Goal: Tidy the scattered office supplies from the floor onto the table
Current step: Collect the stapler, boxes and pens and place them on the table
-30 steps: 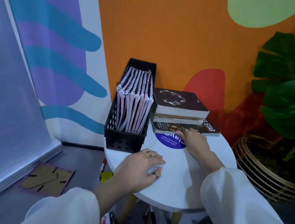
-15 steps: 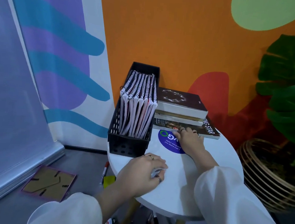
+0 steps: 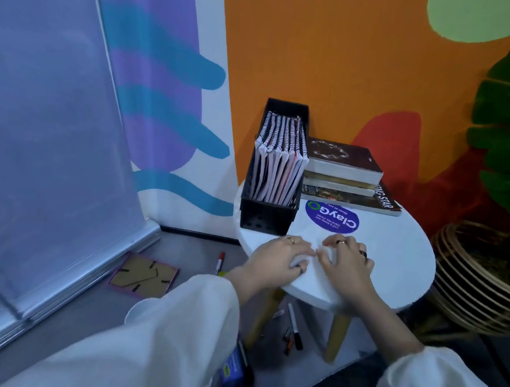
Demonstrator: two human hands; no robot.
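On the round white worktop [image 3: 395, 259], both hands meet: left hand [image 3: 279, 258] fingers curled over a small white object [image 3: 302, 262], right hand [image 3: 346, 261] fingers spread, touching it. 2 markers [image 3: 294, 326] lie on the floor beneath.

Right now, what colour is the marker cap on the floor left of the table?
Red, in the head view: marker.
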